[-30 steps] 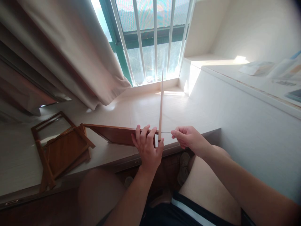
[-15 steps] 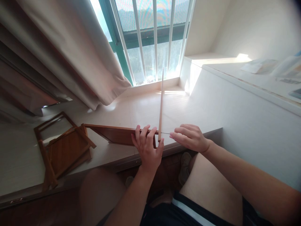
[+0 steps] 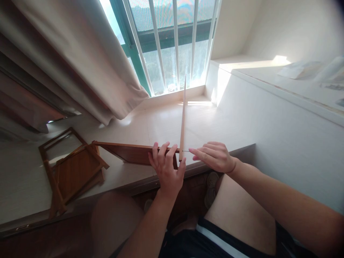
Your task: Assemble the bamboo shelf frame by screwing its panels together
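Observation:
My left hand [image 3: 169,168] is closed over a brown wooden panel [image 3: 137,154] near its right end, fingers over the top edge. Its thumb rests by the lower end of a long narrow wooden strip [image 3: 182,125], which meets the panel's right end and points toward the window. My right hand [image 3: 215,156] is closed on a thin metal rod [image 3: 186,151]. The rod's tip reaches the strip's right side, level with the panel; its other end is hidden in the fingers.
A brown wooden frame piece [image 3: 57,191] with slats lies at the left on the pale ledge [image 3: 129,179]. A curtain [image 3: 107,71] hangs at the left of the barred window [image 3: 174,46]. A white cabinet [image 3: 268,118] borders the right side, with plastic bags [image 3: 298,70] on top.
My right hand has moved slightly left, closer to the strip, and less of the rod shows. Its forefinger is straighter. My left hand keeps its hold on the panel.

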{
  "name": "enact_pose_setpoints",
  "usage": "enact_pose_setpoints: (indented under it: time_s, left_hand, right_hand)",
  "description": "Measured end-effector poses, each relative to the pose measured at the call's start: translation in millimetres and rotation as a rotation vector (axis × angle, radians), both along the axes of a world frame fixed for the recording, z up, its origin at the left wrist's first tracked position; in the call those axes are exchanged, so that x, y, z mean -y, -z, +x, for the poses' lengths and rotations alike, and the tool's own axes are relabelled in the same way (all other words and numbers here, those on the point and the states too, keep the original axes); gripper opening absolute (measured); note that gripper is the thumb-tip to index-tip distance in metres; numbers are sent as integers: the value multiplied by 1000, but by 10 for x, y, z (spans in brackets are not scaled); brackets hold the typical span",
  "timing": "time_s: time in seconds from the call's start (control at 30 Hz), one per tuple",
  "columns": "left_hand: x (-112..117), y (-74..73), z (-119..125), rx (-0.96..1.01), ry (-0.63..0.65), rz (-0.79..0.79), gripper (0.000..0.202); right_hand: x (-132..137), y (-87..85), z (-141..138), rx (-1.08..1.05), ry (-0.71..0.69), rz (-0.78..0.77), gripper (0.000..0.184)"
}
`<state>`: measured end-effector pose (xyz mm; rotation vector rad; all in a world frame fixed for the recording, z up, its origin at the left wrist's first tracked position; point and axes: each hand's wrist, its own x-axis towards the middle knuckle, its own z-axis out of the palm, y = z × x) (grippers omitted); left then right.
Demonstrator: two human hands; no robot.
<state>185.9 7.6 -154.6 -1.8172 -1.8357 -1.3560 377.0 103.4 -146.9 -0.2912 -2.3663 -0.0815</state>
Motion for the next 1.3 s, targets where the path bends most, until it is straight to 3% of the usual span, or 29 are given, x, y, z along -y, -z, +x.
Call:
enact_pose_setpoints:
  time_s: [0.3,0.47,0.57,0.7,0.77,0.97,1.1,1.3]
  left_hand:
    - [-4,4,-4,-5,2,9,37]
    - [2,0,-14,-16,2,-2,38]
    - [6,2,-18,-23,1,-8,38]
    - [7,6,-19,-29,-6,-11,38]
    - [5,7,-17,-31,-7,-10,38]
    - [2,7,-14,-22,-9,-8,38]
    - [6,3,-14,-12,0,-6,38]
    - [9,-4,-13,-5,6,-1,38]
  right_hand:
    - [-75,-31,23,44,-59,-60,39]
    - [-114,-96,47,121,-101,-40,44]
    - [-42,-111,40,59,-104,-223,53]
    - [130,-152,-13,-33,77,-619,31]
    - [202,-200,-49,-16,146,-740,33]
    - [267,-297,-121,-17,147,-922,41]
    - [270,-258,-153,-8,115,-1042,45]
    - [290,-184,-221,-170,46,-1299,49]
